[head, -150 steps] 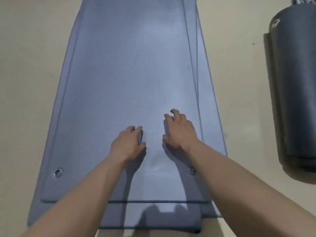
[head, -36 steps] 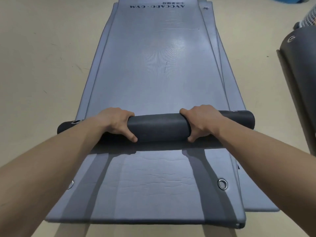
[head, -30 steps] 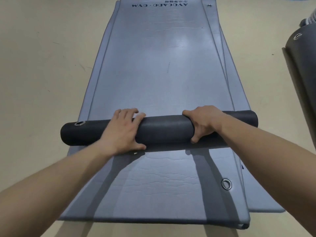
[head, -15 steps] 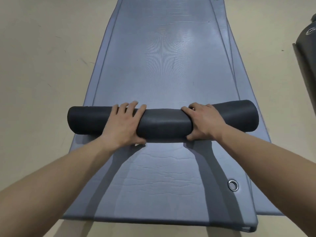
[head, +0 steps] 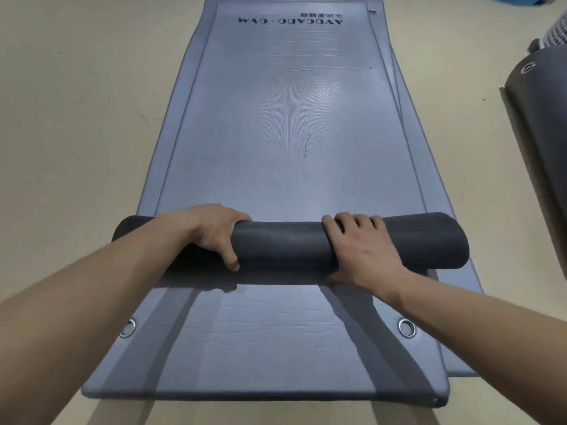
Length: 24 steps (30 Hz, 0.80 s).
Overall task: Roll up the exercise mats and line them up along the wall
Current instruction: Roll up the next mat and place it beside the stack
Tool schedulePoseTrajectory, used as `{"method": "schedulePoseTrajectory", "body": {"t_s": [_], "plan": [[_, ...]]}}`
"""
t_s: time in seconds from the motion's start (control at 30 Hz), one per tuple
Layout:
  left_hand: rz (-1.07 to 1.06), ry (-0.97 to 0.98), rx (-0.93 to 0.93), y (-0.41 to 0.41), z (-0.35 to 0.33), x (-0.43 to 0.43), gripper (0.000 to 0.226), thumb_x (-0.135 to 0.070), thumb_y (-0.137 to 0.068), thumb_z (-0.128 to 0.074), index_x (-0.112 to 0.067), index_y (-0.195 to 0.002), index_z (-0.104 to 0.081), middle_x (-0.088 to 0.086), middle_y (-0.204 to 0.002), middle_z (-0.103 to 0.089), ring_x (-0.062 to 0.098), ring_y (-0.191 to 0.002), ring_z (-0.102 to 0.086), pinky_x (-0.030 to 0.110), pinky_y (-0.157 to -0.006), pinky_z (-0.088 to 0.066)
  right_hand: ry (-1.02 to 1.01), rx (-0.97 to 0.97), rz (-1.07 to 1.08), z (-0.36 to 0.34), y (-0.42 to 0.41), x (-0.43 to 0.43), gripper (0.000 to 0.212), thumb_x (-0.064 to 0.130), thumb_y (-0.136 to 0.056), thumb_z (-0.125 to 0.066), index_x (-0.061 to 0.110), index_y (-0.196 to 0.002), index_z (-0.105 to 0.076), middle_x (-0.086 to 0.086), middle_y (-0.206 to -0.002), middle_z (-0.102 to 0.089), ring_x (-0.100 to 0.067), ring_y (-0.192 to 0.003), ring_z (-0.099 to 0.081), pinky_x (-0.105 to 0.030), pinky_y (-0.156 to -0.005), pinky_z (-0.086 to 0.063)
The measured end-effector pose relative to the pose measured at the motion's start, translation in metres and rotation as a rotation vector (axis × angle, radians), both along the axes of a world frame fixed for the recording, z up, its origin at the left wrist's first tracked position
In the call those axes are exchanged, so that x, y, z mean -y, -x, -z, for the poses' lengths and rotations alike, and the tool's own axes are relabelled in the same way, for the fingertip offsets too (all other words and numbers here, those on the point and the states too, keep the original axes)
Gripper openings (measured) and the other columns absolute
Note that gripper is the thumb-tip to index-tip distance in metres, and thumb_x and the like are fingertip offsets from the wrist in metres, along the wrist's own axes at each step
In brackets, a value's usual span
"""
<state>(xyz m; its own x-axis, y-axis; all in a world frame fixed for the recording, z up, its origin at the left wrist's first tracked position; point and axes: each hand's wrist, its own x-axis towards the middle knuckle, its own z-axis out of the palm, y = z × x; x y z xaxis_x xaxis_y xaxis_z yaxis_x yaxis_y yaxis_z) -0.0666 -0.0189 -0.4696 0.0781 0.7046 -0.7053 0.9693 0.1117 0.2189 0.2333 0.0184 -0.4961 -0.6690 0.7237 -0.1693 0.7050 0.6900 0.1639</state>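
A stack of grey-blue exercise mats lies flat on the floor, running away from me. The top mat's near end is wound into a dark roll lying across the stack. My left hand curls over the roll's left part, fingers wrapped over the far side and thumb in front. My right hand lies on the roll's right part with fingers spread over the top. The mat underneath is bared in front of the roll, with a metal eyelet at each near corner.
Another dark mat lies along the right edge of the view, with an eyelet at its far corner. Beige floor spreads to the left. A blue object and a white patterned thing sit at the far right.
The roll has grown thicker and travelled farther up the stack. My left hand has gone from flat on top to curled around it; my right hand now lies flatter with fingers spread.
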Motion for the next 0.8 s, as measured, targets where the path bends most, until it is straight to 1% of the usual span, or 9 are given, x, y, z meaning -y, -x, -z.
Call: {"method": "schedulePoseTrajectory", "body": {"t_s": [0.03,0.1,0.17,0.2,0.33,0.5,0.6,0.67,0.8], "plan": [[0.003,-0.028,-0.013,-0.002,-0.001,0.004,0.088,-0.057,-0.062,-0.09,-0.04,-0.138,-0.049,-0.013,-0.12,-0.064,0.016,-0.107,-0.06,0.031,-0.084,-0.045,0.005,0.013,-0.004,0.0,0.002,-0.002,0.093,0.062,-0.058,-0.081,0.019,-0.133,-0.048,-0.006,-0.117,-0.06,-0.034,-0.095,-0.06,-0.046,-0.087,-0.045],[0.019,-0.281,-0.138,-0.007,0.003,0.022,0.102,-0.07,-0.062,-0.082,-0.037,-0.149,-0.039,-0.012,-0.134,-0.058,0.019,-0.118,-0.058,0.034,-0.091,-0.045,0.077,0.0,0.01,-0.01,0.007,-0.016,0.08,0.059,-0.064,-0.077,0.024,-0.129,-0.048,-0.003,-0.113,-0.061,-0.031,-0.091,-0.062,-0.042,-0.081,-0.047],[0.039,-0.557,-0.309,-0.014,0.012,0.044,0.107,-0.081,-0.06,-0.072,-0.032,-0.149,-0.039,-0.006,-0.14,-0.056,0.023,-0.121,-0.057,0.04,-0.103,-0.042,0.183,-0.023,0.029,-0.026,0.015,-0.032,0.074,0.061,-0.064,-0.076,0.029,-0.125,-0.049,0.002,-0.102,-0.062,-0.027,-0.084,-0.062,-0.038,-0.074,-0.05],[0.038,-0.597,-0.353,-0.017,0.015,0.048,0.106,-0.083,-0.06,-0.069,-0.03,-0.147,-0.04,-0.004,-0.137,-0.057,0.024,-0.118,-0.058,0.041,-0.103,-0.043,0.224,-0.022,0.037,-0.031,0.018,-0.039,0.072,0.063,-0.063,-0.077,0.03,-0.123,-0.05,0.004,-0.097,-0.061,-0.025,-0.081,-0.061,-0.037,-0.072,-0.052],[-0.002,-0.462,-0.301,-0.014,-0.009,0.025,0.082,-0.08,-0.064,-0.072,-0.033,-0.128,-0.049,-0.009,-0.103,-0.063,0.017,-0.086,-0.057,0.035,-0.073,-0.047,0.321,0.023,0.062,-0.047,0.024,-0.055,0.066,0.062,-0.062,-0.08,0.035,-0.116,-0.054,0.009,-0.087,-0.063,-0.021,-0.081,-0.061,-0.036,-0.072,-0.053],[0.068,-0.238,-0.173,-0.02,-0.026,0.008,0.075,-0.078,-0.06,-0.08,-0.038,-0.117,-0.052,-0.014,-0.084,-0.056,0.018,-0.083,-0.058,0.034,-0.07,-0.046,0.473,0.055,0.101,-0.058,0.006,-0.051,0.075,0.071,-0.059,-0.083,0.037,-0.119,-0.055,0.012,-0.1,-0.065,-0.019,-0.091,-0.06,-0.035,-0.077,-0.049],[0.062,-0.169,-0.1,-0.02,-0.024,-0.008,0.074,-0.073,-0.059,-0.085,-0.04,-0.117,-0.055,-0.016,-0.086,-0.057,0.016,-0.087,-0.059,0.034,-0.075,-0.047,0.169,-0.048,0.078,-0.032,-0.012,-0.021,0.105,0.081,-0.055,-0.075,0.031,-0.142,-0.044,0.001,-0.127,-0.059,-0.027,-0.113,-0.057,-0.047,-0.101,-0.045],[0.043,-0.123,-0.055,-0.016,-0.022,-0.018,0.073,-0.069,-0.057,-0.088,-0.039,-0.116,-0.056,-0.018,-0.09,-0.06,0.015,-0.089,-0.059,0.033,-0.078,-0.046,-0.038,-0.063,0.05,-0.013,-0.018,-0.002,0.12,0.083,-0.05,-0.076,0.021,-0.146,-0.04,-0.006,-0.132,-0.053,-0.034,-0.117,-0.053,-0.055,-0.105,-0.04],[-0.022,-0.073,-0.023,-0.011,-0.012,-0.019,0.076,-0.071,-0.055,-0.089,-0.041,-0.115,-0.054,-0.017,-0.1,-0.063,0.016,-0.095,-0.06,0.031,-0.078,-0.041,0.008,-0.056,0.021,-0.01,-0.007,-0.019,0.107,0.073,-0.057,-0.074,0.025,-0.145,-0.036,-0.004,-0.132,-0.051,-0.031,-0.114,-0.055,-0.049,-0.1,-0.042]]}}
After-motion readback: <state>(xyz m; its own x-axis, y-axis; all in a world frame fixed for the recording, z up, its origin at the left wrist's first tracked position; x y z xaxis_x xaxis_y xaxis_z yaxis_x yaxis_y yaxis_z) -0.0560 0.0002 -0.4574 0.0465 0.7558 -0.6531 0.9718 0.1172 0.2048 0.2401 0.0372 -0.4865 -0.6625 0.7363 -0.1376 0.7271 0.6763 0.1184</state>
